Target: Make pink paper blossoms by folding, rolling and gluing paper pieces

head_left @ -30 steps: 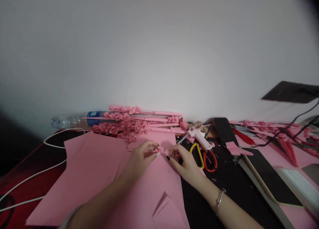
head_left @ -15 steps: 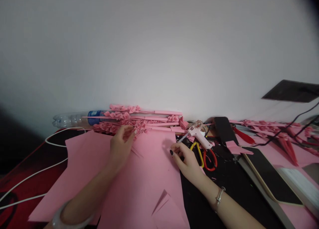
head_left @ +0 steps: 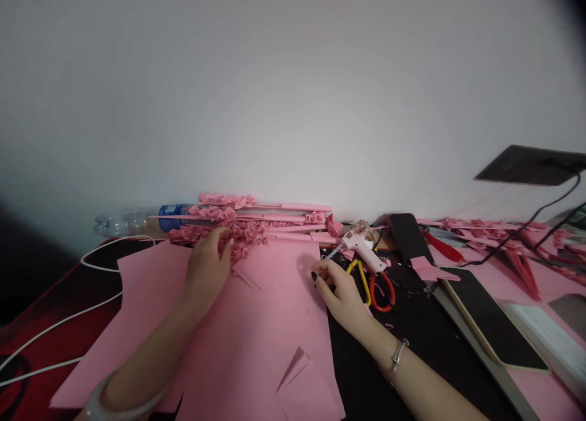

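Observation:
My left hand [head_left: 207, 267] reaches forward over the big pink paper sheet [head_left: 256, 323]. Its fingers are stretched out and touch the pile of small pink paper flowers [head_left: 242, 230] on long pink sticks by the wall. My right hand [head_left: 337, 288] rests at the sheet's right edge. Its fingers are curled in a loose pinch, and I cannot see what, if anything, is in them. It lies just left of the yellow and red scissors [head_left: 373, 285] and below the nozzle of the white glue gun [head_left: 364, 247].
A clear plastic bottle [head_left: 137, 219] lies along the wall at the left, with a white cable [head_left: 98, 265] near it. Black boards [head_left: 489, 314], a black cable [head_left: 544, 219] and more pink paper pieces [head_left: 513, 247] fill the right side. A folded pink scrap [head_left: 300, 378] lies near me.
My left hand left the right hand and carried the small pink flower up-left to the flower pile, where it now rests with fingers stretched. My right hand stayed almost in place.

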### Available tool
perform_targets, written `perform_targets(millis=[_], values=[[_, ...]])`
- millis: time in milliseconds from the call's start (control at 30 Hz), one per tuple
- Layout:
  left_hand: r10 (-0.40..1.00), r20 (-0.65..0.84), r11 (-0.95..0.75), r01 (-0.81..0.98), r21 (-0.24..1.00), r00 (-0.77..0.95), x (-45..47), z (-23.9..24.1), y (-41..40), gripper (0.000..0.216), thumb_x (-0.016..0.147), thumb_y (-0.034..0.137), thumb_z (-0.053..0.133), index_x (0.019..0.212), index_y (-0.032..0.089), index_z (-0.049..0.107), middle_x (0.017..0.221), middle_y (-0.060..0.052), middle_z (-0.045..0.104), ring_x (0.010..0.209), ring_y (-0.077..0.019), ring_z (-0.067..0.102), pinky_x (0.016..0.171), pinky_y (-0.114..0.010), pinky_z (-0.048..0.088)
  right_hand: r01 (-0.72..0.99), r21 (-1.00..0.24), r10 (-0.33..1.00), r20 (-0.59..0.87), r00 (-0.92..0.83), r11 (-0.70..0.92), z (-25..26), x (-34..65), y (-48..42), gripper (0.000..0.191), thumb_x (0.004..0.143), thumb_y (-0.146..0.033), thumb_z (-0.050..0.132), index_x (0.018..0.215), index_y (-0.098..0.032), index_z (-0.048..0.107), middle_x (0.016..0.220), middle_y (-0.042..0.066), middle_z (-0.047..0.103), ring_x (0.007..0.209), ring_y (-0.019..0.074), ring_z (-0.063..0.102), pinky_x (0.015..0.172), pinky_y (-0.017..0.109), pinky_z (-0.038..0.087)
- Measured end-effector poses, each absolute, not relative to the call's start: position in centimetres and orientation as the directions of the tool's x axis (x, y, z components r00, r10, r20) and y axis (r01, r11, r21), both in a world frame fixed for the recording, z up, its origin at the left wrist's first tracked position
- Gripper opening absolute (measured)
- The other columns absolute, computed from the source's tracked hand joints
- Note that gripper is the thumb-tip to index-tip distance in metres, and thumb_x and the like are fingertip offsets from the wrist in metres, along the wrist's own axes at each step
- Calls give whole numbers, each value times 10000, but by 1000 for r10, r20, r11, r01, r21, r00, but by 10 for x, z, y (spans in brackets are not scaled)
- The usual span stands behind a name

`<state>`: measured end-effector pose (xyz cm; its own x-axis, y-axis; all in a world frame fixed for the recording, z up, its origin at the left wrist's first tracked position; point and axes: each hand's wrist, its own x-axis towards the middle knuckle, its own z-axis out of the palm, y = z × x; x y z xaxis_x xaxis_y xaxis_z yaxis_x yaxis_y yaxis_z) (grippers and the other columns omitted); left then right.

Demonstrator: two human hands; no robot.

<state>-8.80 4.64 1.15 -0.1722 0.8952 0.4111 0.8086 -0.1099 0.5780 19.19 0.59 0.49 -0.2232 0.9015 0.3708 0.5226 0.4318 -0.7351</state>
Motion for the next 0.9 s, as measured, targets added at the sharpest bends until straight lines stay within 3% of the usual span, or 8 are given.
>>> perform_targets(millis=[167,267,333,467,700,900], values=[[827,561,-321,781,536,-45,-75,8,42,180,926,286,479,1031,230,614,1055,-69,679,1036,-264,617,944,-402,486,523,-737,903,369,-219,428,4,192,6,174,842,-95,471,950,-192,566,767,17,575,636,141,536,567,237,436],[860,432,-486,694,532,272,-61,1,38,170,902,242,476,1011,224,604,1060,-67,670,964,-221,640,874,-348,513,526,-738,906,361,-221,422,4,192,6,158,851,-107,471,943,-189,570,758,18,571,638,144,536,568,239,436],[867,367,-493,692,528,338,-53,-2,34,211,860,227,519,1062,220,578,1101,-74,654,980,-227,634,872,-356,513,526,-742,909,350,-227,417,4,193,6,156,856,-113,469,945,-187,572,753,16,570,640,144,539,572,239,435],[887,318,-455,746,486,335,-42,-5,29,256,800,188,557,1055,210,559,1105,-94,635,1050,-269,598,917,-407,488,532,-734,906,354,-232,423,2,193,6,169,847,-106,463,947,-183,575,744,13,568,634,142,534,579,242,431],[882,343,-461,739,491,322,-41,-5,28,218,781,96,496,947,216,568,1027,-69,641,980,-236,601,923,-392,472,543,-726,907,353,-231,421,4,193,7,150,843,-102,465,899,-190,573,704,2,578,604,140,524,557,241,413],[907,355,-398,731,554,225,-42,-5,29,136,827,141,470,868,219,574,922,-56,654,855,-217,625,804,-344,502,541,-733,911,338,-235,412,2,194,7,133,861,-121,458,893,-190,568,734,12,586,621,144,540,580,250,430]])
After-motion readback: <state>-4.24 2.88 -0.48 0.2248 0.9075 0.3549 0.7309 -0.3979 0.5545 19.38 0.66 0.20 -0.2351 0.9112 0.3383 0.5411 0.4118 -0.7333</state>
